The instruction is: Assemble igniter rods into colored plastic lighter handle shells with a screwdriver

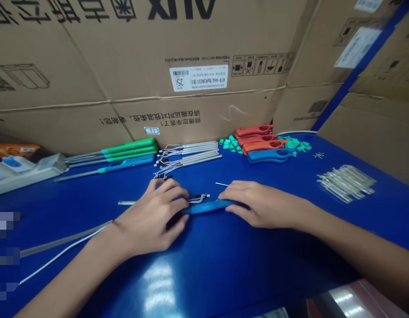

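A blue lighter handle (206, 206) lies low over the table, held at both ends. My left hand (154, 216) is closed round its left end, and its fingers hide that part. Its right end is between the thumb and fingers of my right hand (253, 203). A thin pale rod (221, 183) sticks out by my right fingertips; I cannot tell whether it is held. Just behind the handle lies a silvery metal tube (125, 202), partly covered by my left hand. White wires (199, 199) show between the hands.
Behind stand assembled green lighters (131, 148), a blue lighter (126, 163), metal tubes with wires (200, 154), teal caps (232, 143), and orange (264, 145) and blue handles (268, 155). Clear parts (348, 182) lie right. Cardboard (141, 88) walls the back; a power strip (48, 167) sits left.
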Available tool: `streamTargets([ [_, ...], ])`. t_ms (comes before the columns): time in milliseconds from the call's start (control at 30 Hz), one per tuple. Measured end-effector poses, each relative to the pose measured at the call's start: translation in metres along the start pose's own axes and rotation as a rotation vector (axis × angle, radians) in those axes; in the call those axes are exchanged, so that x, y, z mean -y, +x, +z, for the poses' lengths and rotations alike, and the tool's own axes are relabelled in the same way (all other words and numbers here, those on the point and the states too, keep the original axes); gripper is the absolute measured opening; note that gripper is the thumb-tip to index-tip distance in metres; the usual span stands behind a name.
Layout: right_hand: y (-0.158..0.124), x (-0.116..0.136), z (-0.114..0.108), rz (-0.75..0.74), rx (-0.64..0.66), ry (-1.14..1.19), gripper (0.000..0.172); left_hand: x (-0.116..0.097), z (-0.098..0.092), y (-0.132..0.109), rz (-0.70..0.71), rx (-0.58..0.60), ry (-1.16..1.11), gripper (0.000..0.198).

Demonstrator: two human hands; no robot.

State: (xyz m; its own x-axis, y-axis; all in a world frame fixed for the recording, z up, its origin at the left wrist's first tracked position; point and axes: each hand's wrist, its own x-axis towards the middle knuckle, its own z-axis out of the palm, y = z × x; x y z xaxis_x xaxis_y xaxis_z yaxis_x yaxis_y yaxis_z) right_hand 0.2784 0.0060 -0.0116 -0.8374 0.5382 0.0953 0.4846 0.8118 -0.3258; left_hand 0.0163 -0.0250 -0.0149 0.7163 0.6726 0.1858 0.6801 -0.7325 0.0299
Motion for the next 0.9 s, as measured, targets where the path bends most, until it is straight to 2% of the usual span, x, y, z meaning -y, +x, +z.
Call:
streamTargets([
  [200,-0.003,0.0,0.0,-0.051,-0.13,0.031,0.019,0.0,-0.002,0.003,0.035,-0.111,0.034,0.031],
  [400,-0.003,-0.003,-0.002,-0.017,-0.093,0.011,0.017,0.0,-0.004,0.0,0.06,-0.166,-0.031,0.022],
  [533,-0.003,-0.004,-0.003,-0.044,-0.151,0.019,0.017,0.001,-0.004,-0.001,0.056,-0.196,-0.079,0.02],
  [600,-0.004,-0.006,-0.004,-0.026,-0.246,0.046,0.015,0.005,-0.005,-0.001,0.047,-0.226,-0.075,0.019],
  [700,-0.005,-0.009,-0.007,0.004,-0.453,0.084,0.024,0.013,-0.008,-0.002,0.023,-0.285,-0.049,0.02],
  [767,-0.005,-0.013,-0.007,-0.025,-0.566,0.086,0.02,0.017,-0.01,-0.004,0.003,-0.293,-0.045,0.021],
  [900,-0.004,-0.015,0.0,-0.131,-0.679,0.021,0.017,0.014,-0.01,-0.004,-0.047,-0.286,-0.029,0.022],
])
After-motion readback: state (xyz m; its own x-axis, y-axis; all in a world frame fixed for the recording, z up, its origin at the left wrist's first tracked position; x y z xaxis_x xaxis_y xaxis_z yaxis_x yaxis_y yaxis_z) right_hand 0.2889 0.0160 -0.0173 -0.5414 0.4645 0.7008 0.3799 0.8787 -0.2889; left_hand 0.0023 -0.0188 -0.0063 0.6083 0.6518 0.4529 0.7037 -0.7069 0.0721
